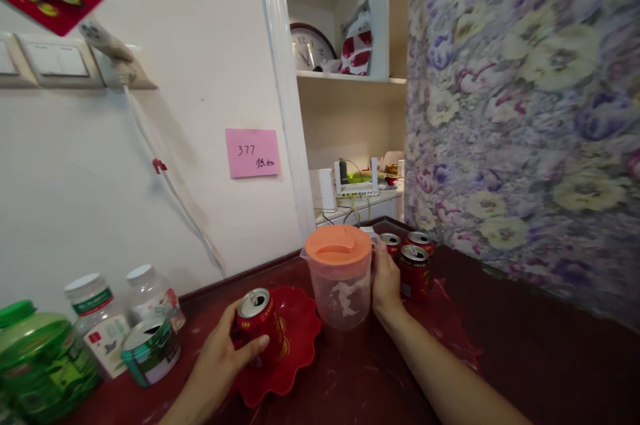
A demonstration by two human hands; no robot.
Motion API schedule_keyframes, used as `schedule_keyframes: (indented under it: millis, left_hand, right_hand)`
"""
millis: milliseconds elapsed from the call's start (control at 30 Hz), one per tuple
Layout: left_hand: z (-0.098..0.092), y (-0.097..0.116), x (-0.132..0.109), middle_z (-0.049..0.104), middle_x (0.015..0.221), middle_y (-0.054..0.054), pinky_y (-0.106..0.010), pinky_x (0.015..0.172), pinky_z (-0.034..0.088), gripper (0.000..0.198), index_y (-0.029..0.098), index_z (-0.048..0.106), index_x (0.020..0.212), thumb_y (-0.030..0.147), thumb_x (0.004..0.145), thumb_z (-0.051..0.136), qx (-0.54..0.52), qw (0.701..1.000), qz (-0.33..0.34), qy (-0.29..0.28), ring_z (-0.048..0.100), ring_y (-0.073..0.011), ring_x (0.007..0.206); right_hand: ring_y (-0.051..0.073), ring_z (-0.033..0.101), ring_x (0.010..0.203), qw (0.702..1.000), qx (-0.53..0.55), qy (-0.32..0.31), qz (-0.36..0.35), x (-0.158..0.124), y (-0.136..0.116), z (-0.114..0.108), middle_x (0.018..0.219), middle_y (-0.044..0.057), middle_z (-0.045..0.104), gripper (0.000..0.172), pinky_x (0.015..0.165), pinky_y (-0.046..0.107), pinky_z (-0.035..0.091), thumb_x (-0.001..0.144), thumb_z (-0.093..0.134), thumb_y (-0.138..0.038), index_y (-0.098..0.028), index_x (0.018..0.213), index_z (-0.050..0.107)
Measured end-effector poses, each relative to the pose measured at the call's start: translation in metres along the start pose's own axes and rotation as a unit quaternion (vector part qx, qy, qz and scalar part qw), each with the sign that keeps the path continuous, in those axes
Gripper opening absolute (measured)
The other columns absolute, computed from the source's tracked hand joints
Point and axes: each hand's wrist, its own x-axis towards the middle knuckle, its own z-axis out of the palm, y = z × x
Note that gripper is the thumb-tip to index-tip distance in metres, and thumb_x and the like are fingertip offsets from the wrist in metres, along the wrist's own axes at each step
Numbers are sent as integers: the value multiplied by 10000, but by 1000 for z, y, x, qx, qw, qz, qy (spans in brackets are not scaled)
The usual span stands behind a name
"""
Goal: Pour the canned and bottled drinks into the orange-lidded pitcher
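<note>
My left hand (227,351) is wrapped round a red drink can (260,325) whose top is opened. The can is over a red scalloped plate (295,365); I cannot tell whether it touches the plate. My right hand (387,281) grips the handle side of a clear plastic pitcher (343,295) with an orange lid (339,245). The handle itself is mostly hidden by the fingers. The pitcher appears upright on the dark red table, just right of the plate. Close behind my right hand stand 3 more red cans (415,271), their tops opened.
At the left are a green-lidded jar (45,361), white-capped bottles (97,321) and a small green tin (151,350). Crumpled red plastic (453,325) lies right of the pitcher. A floral curtain (520,118) hangs at the right, and shelves (345,77) with a router (356,188) stand behind.
</note>
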Motion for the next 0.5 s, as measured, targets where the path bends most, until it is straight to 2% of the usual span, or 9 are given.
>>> schedule_keyframes:
  millis: [100,233,367,500]
  left_hand:
    - [1,6,0,680,1326,-148,-506,1095,499,794,188,542,1314,529,664,846,-5,1000,1,8,609,-372,1278]
    - [1,18,2,683,1323,-143,-487,1077,516,820,181,552,1296,575,640,848,-6,1000,12,28,627,-368,1252]
    - [-3,38,1,730,1238,-131,-495,1006,566,855,187,584,1280,576,579,880,4,1000,-2,22,670,-375,1180]
    - [-8,53,-7,738,1221,-126,-493,976,586,817,198,601,1255,575,585,877,6,1000,-3,19,686,-372,1153]
  right_hand:
    - [263,674,918,997,-56,-9,-49,5,-7,-3,928,92,768,549,788,356,494,889,526,-684,-181,963,734]
    - [291,611,1150,985,-112,-29,-125,11,-17,-4,1203,147,706,534,1017,452,426,932,488,-616,-171,1147,692]
    - [293,571,1187,969,-138,-27,-206,14,-36,-2,1258,157,631,487,1047,499,410,931,510,-550,-184,1232,626]
    - [284,541,1149,938,-128,9,-323,5,-80,2,1197,127,570,399,1024,498,416,902,563,-479,-201,1187,583]
